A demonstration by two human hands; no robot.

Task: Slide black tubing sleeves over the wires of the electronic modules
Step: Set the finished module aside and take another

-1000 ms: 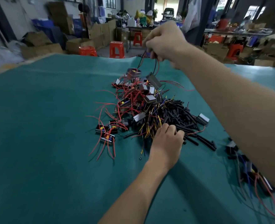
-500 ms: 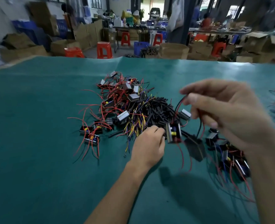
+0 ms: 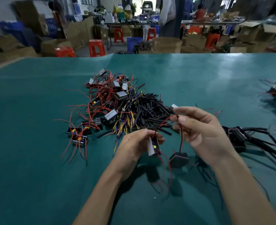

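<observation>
Fingers (image 3: 152, 135) of the left hand (image 3: 134, 145) grip a light module (image 3: 152, 146); right hand (image 3: 199, 127) pinches its limp wires (image 3: 181, 135), best held near the tips.

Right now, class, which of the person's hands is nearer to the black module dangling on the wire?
The right hand. It holds the wire from which the black module hangs just below it. The left hand is off to the module's left, holding another module.
</observation>
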